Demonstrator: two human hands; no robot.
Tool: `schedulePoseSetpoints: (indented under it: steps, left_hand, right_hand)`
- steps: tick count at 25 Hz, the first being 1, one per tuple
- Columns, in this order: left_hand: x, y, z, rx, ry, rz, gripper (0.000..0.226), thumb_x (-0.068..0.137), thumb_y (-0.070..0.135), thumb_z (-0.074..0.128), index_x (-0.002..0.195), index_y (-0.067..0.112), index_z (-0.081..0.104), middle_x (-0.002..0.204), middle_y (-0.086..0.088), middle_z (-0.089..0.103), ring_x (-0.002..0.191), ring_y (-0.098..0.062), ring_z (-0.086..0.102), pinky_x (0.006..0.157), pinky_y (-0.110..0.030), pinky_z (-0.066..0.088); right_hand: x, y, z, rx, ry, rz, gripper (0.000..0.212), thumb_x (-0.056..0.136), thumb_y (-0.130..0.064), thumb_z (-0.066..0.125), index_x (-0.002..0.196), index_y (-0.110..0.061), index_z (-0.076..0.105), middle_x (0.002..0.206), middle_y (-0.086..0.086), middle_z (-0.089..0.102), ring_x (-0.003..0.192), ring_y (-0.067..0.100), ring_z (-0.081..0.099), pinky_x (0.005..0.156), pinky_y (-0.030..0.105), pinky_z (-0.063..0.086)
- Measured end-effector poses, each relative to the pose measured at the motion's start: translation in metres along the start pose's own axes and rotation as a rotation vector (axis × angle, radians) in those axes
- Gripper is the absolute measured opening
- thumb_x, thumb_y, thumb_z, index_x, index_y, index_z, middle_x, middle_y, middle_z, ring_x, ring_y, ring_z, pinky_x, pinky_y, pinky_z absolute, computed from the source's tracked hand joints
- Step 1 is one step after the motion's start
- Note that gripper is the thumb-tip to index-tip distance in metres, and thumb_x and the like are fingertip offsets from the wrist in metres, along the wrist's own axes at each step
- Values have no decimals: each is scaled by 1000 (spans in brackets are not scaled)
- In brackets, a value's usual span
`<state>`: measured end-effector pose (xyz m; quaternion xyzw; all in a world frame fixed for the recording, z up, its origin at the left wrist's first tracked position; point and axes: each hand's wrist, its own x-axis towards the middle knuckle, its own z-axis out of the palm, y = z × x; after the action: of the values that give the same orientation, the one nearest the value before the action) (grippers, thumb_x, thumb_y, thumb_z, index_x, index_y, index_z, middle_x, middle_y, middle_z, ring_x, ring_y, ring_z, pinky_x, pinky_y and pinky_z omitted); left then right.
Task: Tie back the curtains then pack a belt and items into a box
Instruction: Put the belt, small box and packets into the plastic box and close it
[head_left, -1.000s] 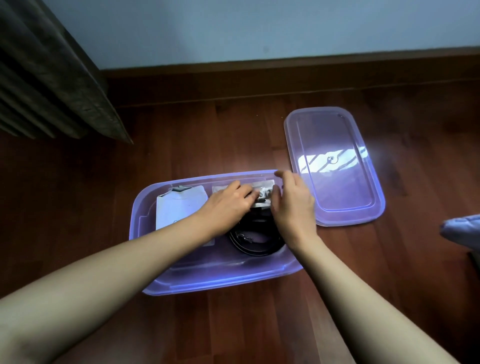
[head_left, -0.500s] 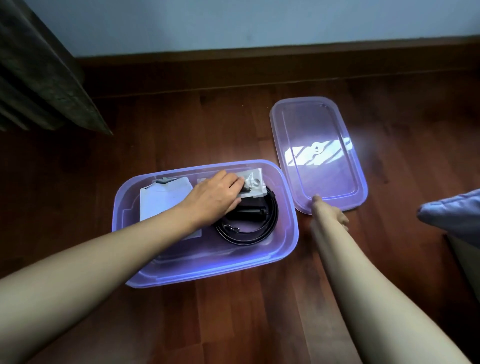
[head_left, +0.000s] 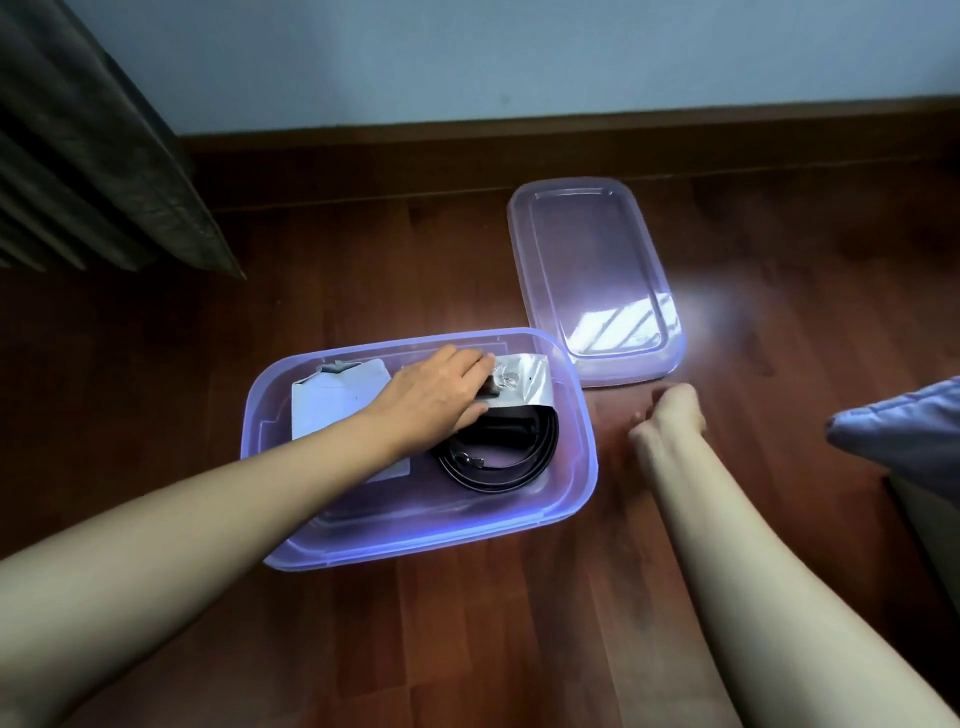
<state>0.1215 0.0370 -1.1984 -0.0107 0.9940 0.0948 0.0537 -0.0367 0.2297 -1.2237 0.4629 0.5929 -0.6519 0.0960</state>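
I see 1 box (head_left: 415, 545) on the floor (head_left: 519, 634) | inside: 1 coiled belt (head_left: 498, 467), 1 silver pouch (head_left: 524, 384), 1 white packet (head_left: 332, 405) | 1 lid (head_left: 587, 260) just beside | 2 hands: left hand (head_left: 441, 395) flat on pouch, fingers straight; right hand (head_left: 670, 415) near lid, grip unreadable

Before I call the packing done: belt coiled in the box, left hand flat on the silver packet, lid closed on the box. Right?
Not quite. The head view shows the lid lying on the floor past the right end of the box, not closed on it. The rest stands: belt coiled in the box, left hand flat on the silver packet.
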Motion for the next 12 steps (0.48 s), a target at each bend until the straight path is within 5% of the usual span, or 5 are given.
schedulePoseSetpoints:
  steps: [2, 4, 9, 12]
  left_hand:
    - [-2, 2, -2, 6, -36, -27, 55, 93, 32, 51, 138, 5, 36, 140, -12, 43, 122, -31, 43, 90, -47, 49]
    - [-4, 6, -6, 9, -54, -45, 57, 95, 31, 47, 142, 4, 31, 146, -12, 37, 127, -30, 39, 97, -44, 45]
    - [-4, 11, -12, -42, -24, -67, 54, 94, 29, 46, 141, 5, 33, 144, -10, 40, 127, -28, 40, 94, -44, 47]
    - [-5, 7, -10, -69, 49, -64, 53, 92, 34, 38, 135, 4, 43, 135, -12, 50, 120, -30, 48, 87, -45, 52]
  right_hand:
    - [8, 4, 6, -100, -109, 8, 30, 79, -17, 60, 105, -6, 48, 85, 7, 55, 59, 15, 52, 48, 14, 46]
    - [14, 15, 14, -319, -152, -11, 77, 73, -41, 69, 130, 1, 40, 113, 15, 54, 92, 26, 54, 78, 31, 51]
    - [18, 27, 38, -538, -146, -96, 105, 54, -62, 74, 131, -1, 37, 127, 13, 50, 107, 36, 59, 93, 47, 50]
    - [17, 23, 48, -679, -73, -128, 104, 56, -57, 78, 128, 3, 33, 129, 18, 49, 113, 35, 57, 95, 46, 48]
